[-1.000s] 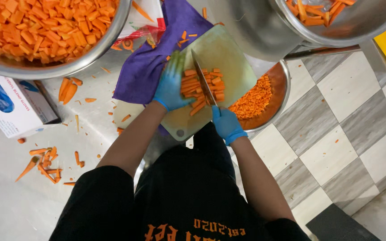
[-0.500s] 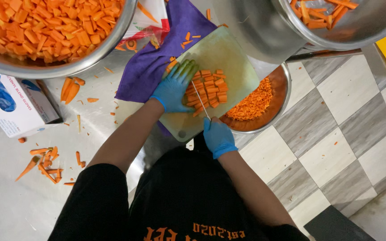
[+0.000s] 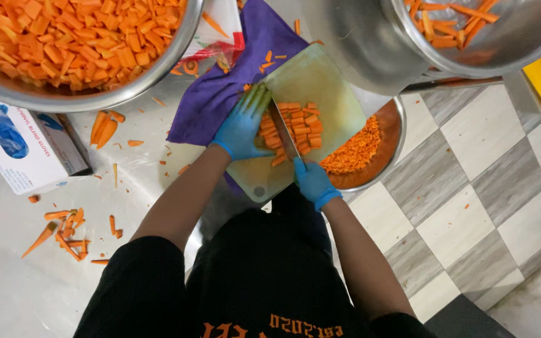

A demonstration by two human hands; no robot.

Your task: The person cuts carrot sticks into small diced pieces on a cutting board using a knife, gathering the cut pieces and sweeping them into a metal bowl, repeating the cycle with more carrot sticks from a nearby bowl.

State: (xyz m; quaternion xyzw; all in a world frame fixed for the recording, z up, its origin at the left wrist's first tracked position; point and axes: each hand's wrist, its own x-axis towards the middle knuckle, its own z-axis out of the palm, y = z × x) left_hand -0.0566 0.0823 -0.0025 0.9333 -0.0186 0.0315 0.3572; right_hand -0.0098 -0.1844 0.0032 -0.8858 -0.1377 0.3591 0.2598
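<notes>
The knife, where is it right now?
In the head view, the knife lies across the carrot pieces on the cutting board, held by the right hand, beside the left hand.

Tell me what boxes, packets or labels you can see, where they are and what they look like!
Glove box: far left on the steel counter, rectangular, white with a blue glove picture and a dark side.
Packet: crumpled, red and clear, between the big carrot bowl and the purple cloth; mostly hidden.

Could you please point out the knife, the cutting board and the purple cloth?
knife (image 3: 283, 133): head view, middle of the blade.
cutting board (image 3: 320, 81): head view, bare top part.
purple cloth (image 3: 220, 100): head view, its middle.
</notes>
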